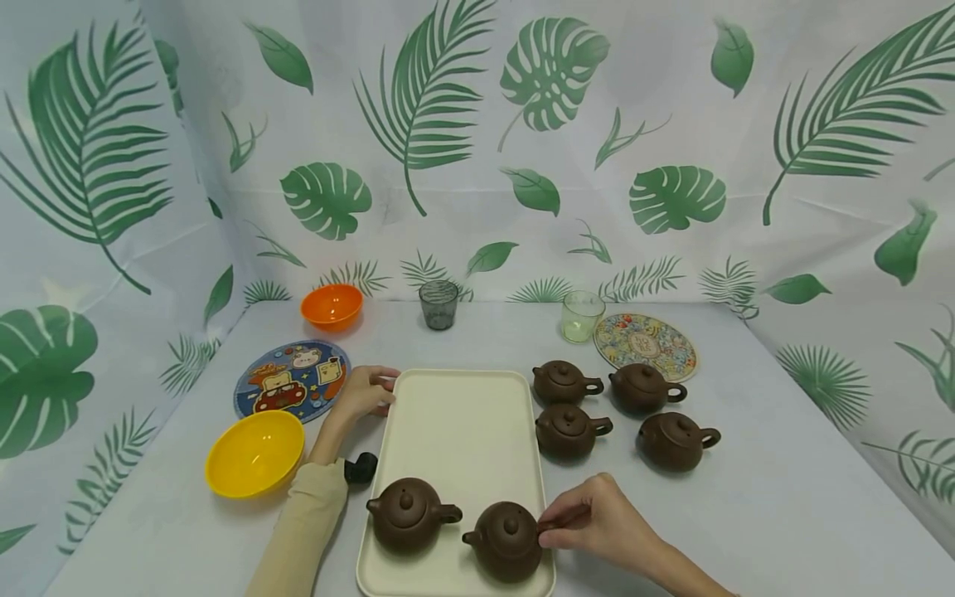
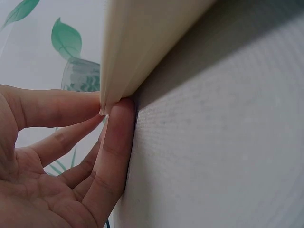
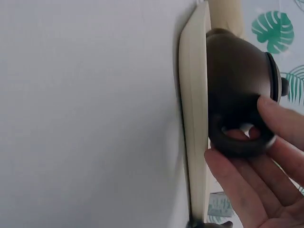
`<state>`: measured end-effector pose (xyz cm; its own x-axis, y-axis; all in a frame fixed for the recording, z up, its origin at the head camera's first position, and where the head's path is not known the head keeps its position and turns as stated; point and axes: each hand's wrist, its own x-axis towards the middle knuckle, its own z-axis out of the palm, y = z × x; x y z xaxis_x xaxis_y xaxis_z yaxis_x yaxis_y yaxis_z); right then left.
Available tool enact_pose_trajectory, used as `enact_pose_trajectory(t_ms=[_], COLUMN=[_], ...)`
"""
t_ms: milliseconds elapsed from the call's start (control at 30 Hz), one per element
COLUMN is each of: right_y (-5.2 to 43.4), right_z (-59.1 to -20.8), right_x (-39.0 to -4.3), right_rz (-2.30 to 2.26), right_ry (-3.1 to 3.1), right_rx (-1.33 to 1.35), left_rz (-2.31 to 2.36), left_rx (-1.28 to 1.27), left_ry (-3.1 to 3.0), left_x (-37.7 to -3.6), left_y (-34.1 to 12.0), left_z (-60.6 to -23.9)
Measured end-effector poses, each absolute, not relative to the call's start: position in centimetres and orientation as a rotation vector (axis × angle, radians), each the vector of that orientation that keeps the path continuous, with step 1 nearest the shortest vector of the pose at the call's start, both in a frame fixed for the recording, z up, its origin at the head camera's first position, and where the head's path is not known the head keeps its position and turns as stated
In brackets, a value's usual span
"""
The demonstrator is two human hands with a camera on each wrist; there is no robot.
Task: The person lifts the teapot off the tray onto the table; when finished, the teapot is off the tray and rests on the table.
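Note:
A cream rectangular tray [image 1: 462, 431] lies lengthwise in front of me. My left hand [image 1: 366, 394] pinches its far left corner, thumb on the rim [image 2: 107, 95] and a finger under it. Two brown teapots stand on the tray's near end. One teapot [image 1: 406, 516] is at the left, its spout at the left rim. The other teapot [image 1: 509, 547] is at the right, and my right hand [image 1: 597, 522] holds it by the handle [image 3: 242, 145]. In the right wrist view, fingers and thumb close around that handle, and the pot's base is hidden behind the tray's side.
Right of the tray are several more brown teapots [image 1: 570, 431]. Behind them lie a floral round mat [image 1: 647, 344] and a greenish glass [image 1: 582, 315]. A dark glass [image 1: 438, 305] stands at the back. At left are an orange bowl [image 1: 332, 307], a blue mat [image 1: 291, 381] and a yellow bowl [image 1: 255, 454].

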<state>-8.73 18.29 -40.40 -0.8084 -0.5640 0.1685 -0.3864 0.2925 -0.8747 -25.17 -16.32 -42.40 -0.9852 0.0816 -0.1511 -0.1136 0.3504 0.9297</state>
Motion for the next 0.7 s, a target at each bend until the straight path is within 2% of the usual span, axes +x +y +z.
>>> enact_pose_trajectory(t_ms=[433, 700], right_y=[17.94, 18.28], right_z=[-40.14, -39.91], right_x=[-7.89, -8.15], right_rz=[-1.504, -1.518], right_ry=[2.458, 2.462], right_rx=[-0.597, -0.75], left_rz=[1.689, 1.697], left_rx=[-0.025, -0.022], left_ry=[2.455, 2.438], left_x=[-25.11, -25.1], left_y=[-16.25, -16.21], left_z=[-42.49, -42.44])
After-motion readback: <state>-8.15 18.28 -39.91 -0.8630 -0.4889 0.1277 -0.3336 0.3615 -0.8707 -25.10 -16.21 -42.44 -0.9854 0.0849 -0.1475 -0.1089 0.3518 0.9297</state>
